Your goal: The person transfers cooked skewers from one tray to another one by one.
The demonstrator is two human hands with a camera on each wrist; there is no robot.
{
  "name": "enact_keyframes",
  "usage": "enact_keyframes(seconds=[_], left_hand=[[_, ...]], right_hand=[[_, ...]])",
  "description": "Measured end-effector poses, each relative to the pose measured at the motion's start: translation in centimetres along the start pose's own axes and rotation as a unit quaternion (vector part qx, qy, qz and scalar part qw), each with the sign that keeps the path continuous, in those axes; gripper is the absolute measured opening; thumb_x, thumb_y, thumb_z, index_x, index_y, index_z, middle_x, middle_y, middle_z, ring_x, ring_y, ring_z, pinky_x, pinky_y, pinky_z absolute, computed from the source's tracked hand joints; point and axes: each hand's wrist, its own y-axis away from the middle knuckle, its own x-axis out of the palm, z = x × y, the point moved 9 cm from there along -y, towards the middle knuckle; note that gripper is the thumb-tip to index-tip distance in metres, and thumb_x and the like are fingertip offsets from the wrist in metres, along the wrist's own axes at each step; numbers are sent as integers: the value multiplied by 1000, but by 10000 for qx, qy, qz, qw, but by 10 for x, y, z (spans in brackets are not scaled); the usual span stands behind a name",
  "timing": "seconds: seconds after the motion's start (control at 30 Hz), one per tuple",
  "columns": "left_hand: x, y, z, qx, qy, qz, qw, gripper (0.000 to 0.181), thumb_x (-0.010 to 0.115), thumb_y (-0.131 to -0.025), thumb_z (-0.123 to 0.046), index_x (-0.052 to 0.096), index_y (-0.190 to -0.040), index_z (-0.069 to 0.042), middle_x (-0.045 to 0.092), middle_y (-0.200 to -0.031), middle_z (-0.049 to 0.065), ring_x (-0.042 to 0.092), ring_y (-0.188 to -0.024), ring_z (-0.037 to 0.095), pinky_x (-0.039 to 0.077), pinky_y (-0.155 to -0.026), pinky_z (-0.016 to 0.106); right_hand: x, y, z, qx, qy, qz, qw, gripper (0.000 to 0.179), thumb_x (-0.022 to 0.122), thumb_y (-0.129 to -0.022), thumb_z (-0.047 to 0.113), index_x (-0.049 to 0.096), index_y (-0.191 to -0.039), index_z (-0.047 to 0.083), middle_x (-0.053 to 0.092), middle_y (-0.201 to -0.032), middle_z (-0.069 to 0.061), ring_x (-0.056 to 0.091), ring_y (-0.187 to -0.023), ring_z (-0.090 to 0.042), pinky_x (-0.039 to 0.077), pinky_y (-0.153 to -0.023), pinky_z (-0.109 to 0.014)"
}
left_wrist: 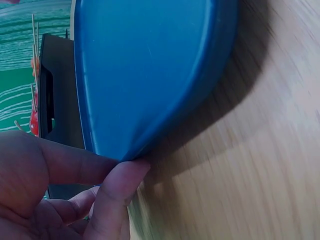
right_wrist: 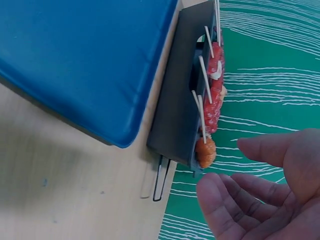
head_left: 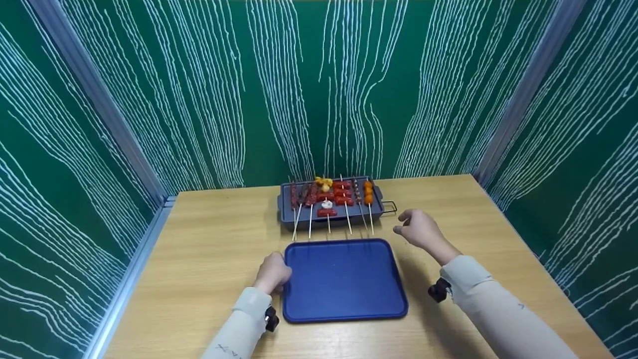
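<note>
My left hand (head_left: 272, 273) is at the left edge of a blue rectangular tray (head_left: 344, 284). In the left wrist view, thumb and forefinger pinch the tray's rim (left_wrist: 131, 145) close to a corner. My right hand (head_left: 422, 233) hovers beyond the tray's far right corner, near the wire handle (head_left: 391, 206) of a dark grey tabletop grill (head_left: 285, 212). Its fingers are loosely bent, with a gap between thumb and fingertips and nothing held. Across the grill lie several skewers, among them red pieces (head_left: 343, 193) and orange balls (head_left: 368, 192), their sticks pointing towards the tray.
The tray and grill stand on a light wooden table (head_left: 209, 259). Green panels with white wavy lines (head_left: 339, 89) rise behind and at both sides, joined by grey metal posts (head_left: 107, 94). Skewer sticks jut out past the grill's near edge.
</note>
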Motion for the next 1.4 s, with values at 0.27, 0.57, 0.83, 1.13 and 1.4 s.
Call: enact_keyframes(seconds=[0.27, 0.57, 0.83, 1.13, 1.4], left_hand=[[-2, 1, -1, 188, -33, -185, 9996, 12, 55, -88, 3, 55, -80, -7, 62, -79, 14, 65, -59, 28, 51, -37, 31], [-2, 1, -1, 98, 72, -198, 9997, 11, 56, -89, 4, 64, -96, 1, 66, -89, 18, 65, -58, 28, 50, -35, 31], [-1, 0, 1, 88, 140, -270, 9995, 13, 57, -89, 4, 63, -99, 0, 67, -91, 18, 65, -57, 28, 51, -36, 31], [9, -15, 13, 166, 266, -170, 9994, 6, 54, -86, 1, 58, -89, -3, 65, -85, 21, 60, -44, 25, 51, -33, 34], [1, -6, 4, 173, 178, -170, 9995, 5, 55, -86, 2, 59, -87, -1, 65, -81, 19, 56, -39, 21, 50, -32, 32]], right_hand=[[-7, -11, 9, -97, 48, -126, 9999, 41, 75, -98, 18, 68, -126, -10, 75, -110, -29, 73, -94, -37, 63, -81, -51], [-10, -23, 12, -94, -462, -11, 9989, 44, 73, -98, 13, 63, -131, -14, 74, -111, -28, 71, -81, -26, 60, -64, -28], [-7, -37, 12, 95, -967, 82, 9952, 44, 73, -101, 11, 61, -136, -14, 72, -119, -30, 70, -78, -14, 65, -67, -23], [6, -49, 8, 349, -1877, 264, 9813, 47, 70, -103, 9, 57, -141, -15, 69, -124, -26, 72, -83, -12, 69, -75, -24], [20, -56, -1, 552, -2506, 331, 9660, 49, 66, -104, 7, 52, -144, -18, 72, -114, -19, 72, -79, -10, 71, -80, -31]])
